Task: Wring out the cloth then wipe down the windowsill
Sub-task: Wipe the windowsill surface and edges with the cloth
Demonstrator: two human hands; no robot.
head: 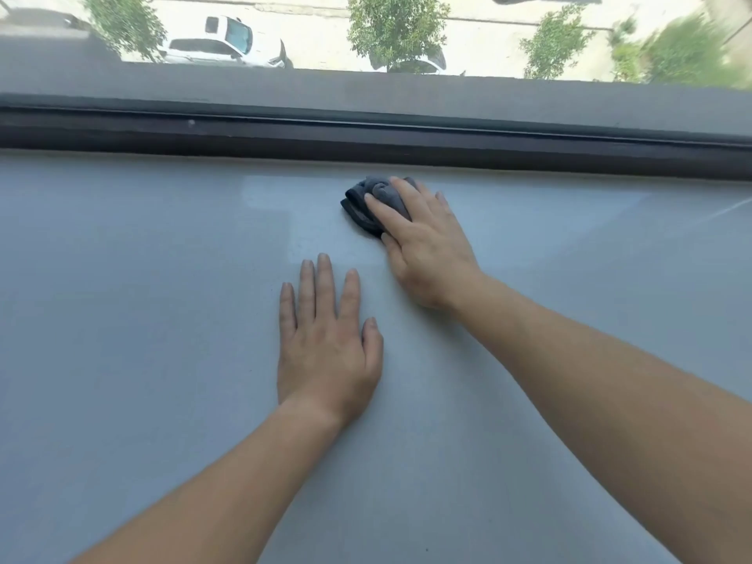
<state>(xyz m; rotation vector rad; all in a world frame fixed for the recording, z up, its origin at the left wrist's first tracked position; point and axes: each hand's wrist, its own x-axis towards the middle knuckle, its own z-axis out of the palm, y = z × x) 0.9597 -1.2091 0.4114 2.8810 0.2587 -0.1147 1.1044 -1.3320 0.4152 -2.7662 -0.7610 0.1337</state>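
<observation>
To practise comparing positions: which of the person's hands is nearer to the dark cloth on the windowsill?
Right. The right hand presses on the cloth; the left hand lies flat on the windowsill, apart from it, closer to the person.

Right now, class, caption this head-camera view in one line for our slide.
On the windowsill, right hand presses a bunched grey cloth; left hand rests flat.

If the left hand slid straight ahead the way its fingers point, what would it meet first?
Probably the dark window frame at the back of the windowsill; the left hand would pass just left of the cloth under the right hand, perhaps brushing it.
</observation>
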